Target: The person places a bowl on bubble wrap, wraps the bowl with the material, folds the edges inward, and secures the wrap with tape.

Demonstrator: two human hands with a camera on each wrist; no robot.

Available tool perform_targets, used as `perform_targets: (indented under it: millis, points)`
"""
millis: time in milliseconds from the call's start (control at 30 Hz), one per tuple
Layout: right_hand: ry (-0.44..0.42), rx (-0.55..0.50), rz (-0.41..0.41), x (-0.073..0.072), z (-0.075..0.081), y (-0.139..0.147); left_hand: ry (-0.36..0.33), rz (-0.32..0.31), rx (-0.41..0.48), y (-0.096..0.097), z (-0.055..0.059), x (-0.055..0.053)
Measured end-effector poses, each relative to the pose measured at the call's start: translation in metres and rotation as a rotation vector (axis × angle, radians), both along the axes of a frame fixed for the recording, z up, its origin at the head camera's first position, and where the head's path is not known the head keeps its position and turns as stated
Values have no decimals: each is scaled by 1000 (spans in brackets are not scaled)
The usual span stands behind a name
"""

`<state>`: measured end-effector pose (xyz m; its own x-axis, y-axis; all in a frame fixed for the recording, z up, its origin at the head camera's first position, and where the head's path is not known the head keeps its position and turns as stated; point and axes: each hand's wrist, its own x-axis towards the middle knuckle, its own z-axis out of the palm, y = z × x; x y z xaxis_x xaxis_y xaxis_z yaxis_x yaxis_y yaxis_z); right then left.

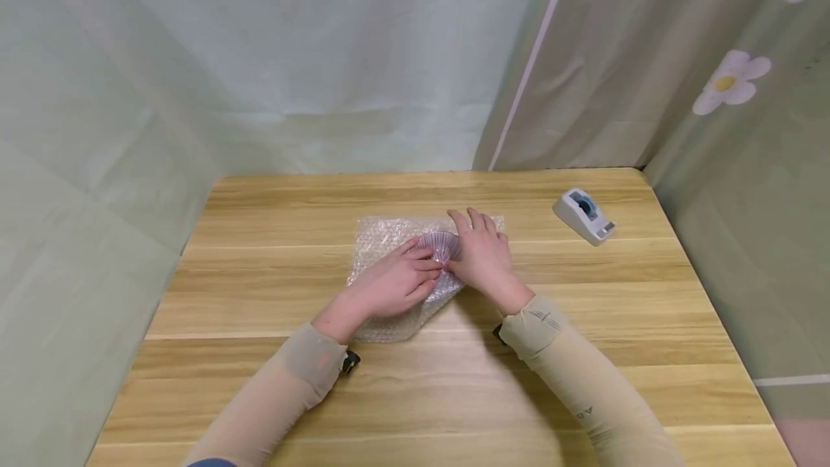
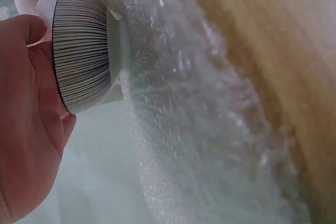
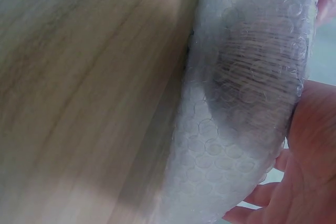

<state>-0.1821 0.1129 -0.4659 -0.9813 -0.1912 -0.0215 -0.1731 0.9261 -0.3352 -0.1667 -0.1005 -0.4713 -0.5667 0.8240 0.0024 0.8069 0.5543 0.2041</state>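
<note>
A bowl (image 1: 439, 242) with dark stripes stands on a sheet of bubble wrap (image 1: 382, 236), its foot towards the table in the left wrist view. On the near side the wrap is folded up over the bowl. My left hand (image 1: 397, 281) lies across the bowl's left and near side, its fairly straight fingers pressing the folded wrap at the rim. At the right side, my right hand (image 1: 483, 254) pinches the wrap against the rim, thumb inward and the other fingers beyond. Through the wrap, the striped bowl (image 3: 252, 72) shows hazily in the right wrist view.
A grey-white tape dispenser (image 1: 583, 216) stands at the back right of the wooden table (image 1: 259, 272). Pale curtains (image 1: 357, 78) hang behind the table and along both sides. Black straps circle both wrists below the sleeves.
</note>
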Motion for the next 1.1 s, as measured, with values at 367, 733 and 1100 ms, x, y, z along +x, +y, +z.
perform_targets:
  millis: [367, 733, 1100]
  points:
    - [-6, -18, 2, 1, 2, 1, 38, 18, -54, 4, 0, 3]
    - [-8, -106, 41, -1, -2, 9, 3, 62, -70, 10, 1, 8]
    - [76, -583, -197, -20, -17, 56, -23, 119, -108, 16, 0, 10]
